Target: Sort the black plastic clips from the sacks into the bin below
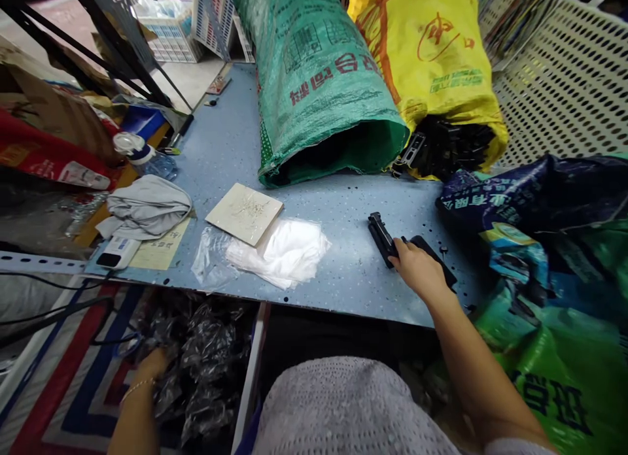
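Note:
My right hand point(416, 267) is on the blue worktop at the right, its fingers closed around a black slotted part point(383, 236). Another black piece point(432, 255) lies against the far side of that hand. At the lower left, my left hand point(153, 365) reaches below table level beside black items in clear plastic bags point(206, 357); motion blurs it and its fingers are hidden. Between the hands on the table lie white plastic bags point(289, 252), with a square cream board point(244, 213) resting partly on them.
A green woven sack point(324, 82) lies with its mouth toward me. Beside it, a yellow sack point(441, 56) spills black parts point(449, 148). A grey cloth point(147, 206), a bottle point(147, 155) and a white device point(118, 252) are at left. Dark and green bags point(554, 350) crowd the right edge.

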Motion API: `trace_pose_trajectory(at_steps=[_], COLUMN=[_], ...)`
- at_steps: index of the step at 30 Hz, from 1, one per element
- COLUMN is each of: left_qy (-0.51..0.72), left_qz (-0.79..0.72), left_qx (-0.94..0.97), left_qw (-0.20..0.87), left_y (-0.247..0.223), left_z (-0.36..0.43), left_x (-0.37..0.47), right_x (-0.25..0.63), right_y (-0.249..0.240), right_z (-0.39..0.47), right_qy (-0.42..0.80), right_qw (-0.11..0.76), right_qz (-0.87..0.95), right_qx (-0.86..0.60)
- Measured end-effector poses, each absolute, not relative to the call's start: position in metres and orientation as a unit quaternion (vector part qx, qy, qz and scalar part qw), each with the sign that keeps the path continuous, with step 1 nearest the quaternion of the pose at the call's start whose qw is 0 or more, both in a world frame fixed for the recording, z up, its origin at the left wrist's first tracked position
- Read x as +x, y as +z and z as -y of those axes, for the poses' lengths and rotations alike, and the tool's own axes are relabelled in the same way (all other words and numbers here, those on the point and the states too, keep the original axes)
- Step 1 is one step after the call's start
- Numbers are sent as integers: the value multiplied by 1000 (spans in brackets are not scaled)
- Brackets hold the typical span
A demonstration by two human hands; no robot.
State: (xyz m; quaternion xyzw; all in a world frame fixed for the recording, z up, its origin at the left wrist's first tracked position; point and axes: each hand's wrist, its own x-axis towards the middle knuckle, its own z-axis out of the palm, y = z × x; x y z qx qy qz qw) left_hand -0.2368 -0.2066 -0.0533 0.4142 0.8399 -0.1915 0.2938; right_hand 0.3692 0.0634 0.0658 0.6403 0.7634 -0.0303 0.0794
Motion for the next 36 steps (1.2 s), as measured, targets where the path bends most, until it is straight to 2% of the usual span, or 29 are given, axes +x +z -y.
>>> trace_pose_trajectory(at_steps=[3, 5, 7, 8, 10, 11, 13, 16, 21, 23, 26, 30, 36], left_qy=[-151, -32, 127, 185, 287, 296, 277, 299, 383, 405, 411, 270, 297], left_qz=[-832, -804, -732, -698, -687, -686, -683, -688, -640, -631, -645, -665, -627], left_qx=[410, 433, 485, 522, 585, 615, 651, 630, 502, 476, 538, 675, 698], left_qw=[342, 407, 461, 454, 323, 251, 180, 204, 437, 460, 355, 171, 178], left_y=[-40, -15, 10, 20, 29, 29, 21, 6, 2, 6, 16, 27, 27], left_z=[183, 149, 104, 79, 32, 12, -17, -36, -41, -39, -31, -19, -16], left_x=[-215, -169, -103, -66, 2, 28, 58, 54, 16, 11, 5, -9, -14], right_x=[377, 378, 369, 361, 339, 328, 310, 297, 261, 238, 216, 234, 264], right_y=[61, 56, 49, 46, 38, 35, 33, 36, 40, 32, 17, 12, 22], right_z=[-57, -57, -60, -60, -60, -59, -58, -58, -69, -73, -74, -65, -44], right_qy=[-57, -135, -291, -389, -565, -628, -705, -760, -845, -868, -870, -835, -854], right_qw=[57, -2, -113, -171, -260, -286, -314, -336, -309, -285, -263, -269, -102], right_qz=[-752, -741, -704, -665, -559, -503, -416, -339, -289, -279, -270, -319, -415], right_qx=[654, 658, 638, 614, 549, 520, 481, 441, 328, 297, 317, 360, 295])
